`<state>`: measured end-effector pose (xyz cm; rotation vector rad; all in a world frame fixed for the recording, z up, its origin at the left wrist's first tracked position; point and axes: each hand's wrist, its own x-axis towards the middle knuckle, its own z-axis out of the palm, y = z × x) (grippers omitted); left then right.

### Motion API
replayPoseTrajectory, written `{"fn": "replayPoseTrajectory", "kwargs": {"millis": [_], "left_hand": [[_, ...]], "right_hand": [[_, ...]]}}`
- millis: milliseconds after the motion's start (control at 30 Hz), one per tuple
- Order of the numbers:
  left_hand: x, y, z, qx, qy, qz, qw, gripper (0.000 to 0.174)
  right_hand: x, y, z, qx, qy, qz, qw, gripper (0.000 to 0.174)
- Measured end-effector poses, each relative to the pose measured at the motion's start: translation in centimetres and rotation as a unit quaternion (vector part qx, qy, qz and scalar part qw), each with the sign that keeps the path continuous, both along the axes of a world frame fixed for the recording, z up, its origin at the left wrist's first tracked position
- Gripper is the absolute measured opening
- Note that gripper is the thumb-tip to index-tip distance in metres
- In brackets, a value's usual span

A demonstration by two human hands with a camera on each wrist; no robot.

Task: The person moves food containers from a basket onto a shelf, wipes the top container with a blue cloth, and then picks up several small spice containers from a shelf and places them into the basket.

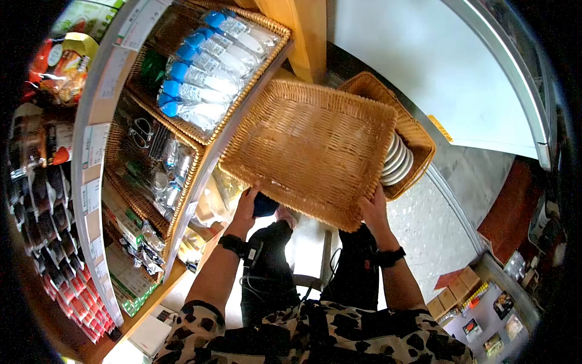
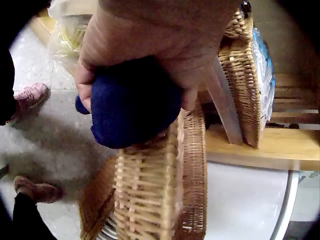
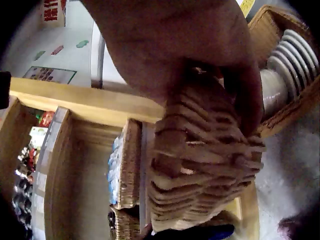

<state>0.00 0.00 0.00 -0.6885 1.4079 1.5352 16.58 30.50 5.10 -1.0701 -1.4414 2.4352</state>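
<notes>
Where shelf labels are showing: print is blurring unreadably
Left grip: is clasping blue cloth against near-left corner of wicker basket
Right grip: is clasping that basket's near-right side
Wicker basket: is extending beyond both grips
Rear basket: is holding white dishes

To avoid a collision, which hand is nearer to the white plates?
Right. The right hand holds the wicker basket near the white plates; the left hand holds that basket farther left.
</notes>
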Motion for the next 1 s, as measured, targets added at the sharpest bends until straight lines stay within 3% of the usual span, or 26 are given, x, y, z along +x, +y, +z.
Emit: {"fn": "replayPoseTrajectory", "kwargs": {"millis": [67,100,233,300,367,400,600,700,800,900,967,1000], "left_hand": [[0.3,0.7,0.6,-0.009,-0.019,-0.008,1.000,0.069],[-3.5,1.4,-4.5,0.033,0.006,-0.004,0.999,0.068],[-2.4,-0.9,-4.0,0.030,-0.034,-0.005,0.999,0.063],[-3.1,0.6,-3.1,0.026,0.017,-0.038,0.999,0.065],[-4.0,0.2,-4.5,0.034,0.037,-0.003,0.999,0.064],[-4.5,-0.5,-5.1,0.051,0.053,0.015,0.997,0.062],[-6.6,-2.3,-10.6,0.075,0.065,0.087,0.991,0.055],[-7.3,-1.0,-10.3,0.033,0.095,0.117,0.988,0.057],[-8.6,-2.2,-14.5,0.054,0.086,0.119,0.988,0.065],[-9.8,-2.8,-15.7,0.048,0.098,0.133,0.985,0.073],[-10.3,-3.2,-16.4,0.031,0.103,0.138,0.985,0.075],[-10.0,-2.7,-14.5,-0.006,0.106,0.142,0.984,0.073]], "right_hand": [[-0.6,-1.2,1.7,0.082,-0.041,-0.025,0.995,0.057],[-4.9,-1.7,-2.1,0.129,-0.006,-0.021,0.991,0.056],[-6.5,-6.5,-1.8,0.183,-0.040,-0.013,0.982,0.056],[-7.7,-6.6,-2.8,0.234,-0.041,-0.001,0.971,0.055],[-10.5,-7.3,-0.9,0.267,-0.035,0.006,0.963,0.053],[-11.0,-7.6,-2.1,0.315,-0.051,0.008,0.948,0.050],[-13.3,-7.8,-7.1,0.344,-0.051,0.079,0.934,0.051],[-13.7,-8.4,-9.6,0.341,-0.035,0.059,0.937,0.049],[-14.0,-7.9,-8.4,0.156,0.055,0.078,0.983,0.050],[-13.5,-7.1,-8.3,0.029,-0.020,0.079,0.996,0.055],[-12.4,-5.2,-12.5,0.209,-0.089,0.150,0.962,0.057],[-11.4,-4.4,-14.2,0.269,-0.115,0.170,0.941,0.057]]}}
